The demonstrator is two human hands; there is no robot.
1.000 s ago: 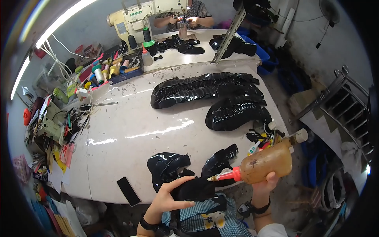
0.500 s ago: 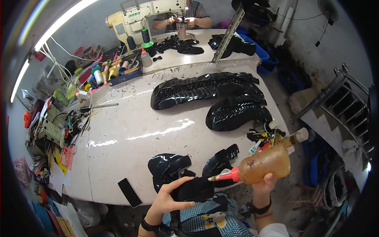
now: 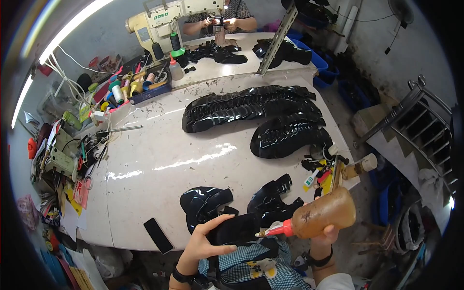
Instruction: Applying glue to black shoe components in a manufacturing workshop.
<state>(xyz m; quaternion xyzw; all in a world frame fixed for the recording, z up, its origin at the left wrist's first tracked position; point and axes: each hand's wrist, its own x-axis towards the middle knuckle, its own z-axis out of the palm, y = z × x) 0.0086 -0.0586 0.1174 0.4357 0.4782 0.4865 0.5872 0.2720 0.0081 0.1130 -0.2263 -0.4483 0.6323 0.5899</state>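
My left hand [image 3: 207, 245] grips a flat black shoe piece [image 3: 235, 229] between thumb and fingers, low over the table's front edge. In my right hand [image 3: 325, 237] lies a squeeze bottle [image 3: 331, 212] of amber liquid, tipped almost level. Its red nozzle [image 3: 286, 227] points left, with the crusted tip at the right edge of the black piece; whether they touch I cannot tell. Just beyond my left hand rest glossy black shoe parts [image 3: 203, 200], and more glossy black parts [image 3: 271, 195] lie to their right.
Stacked rows of glossy black pieces [image 3: 246, 108] lie farther back, with another stack [image 3: 287, 137] nearer. A phone [image 3: 158, 235] lies at the front left. Small tubes [image 3: 311, 180] and a capped jar [image 3: 360, 166] are at the right. Across the table a person works behind a sewing machine [image 3: 176, 13].
The bottle and its nozzle tip have dropped slightly, the tip now lower along the black piece's right edge. The black piece has tilted a little. Both hands keep their hold.
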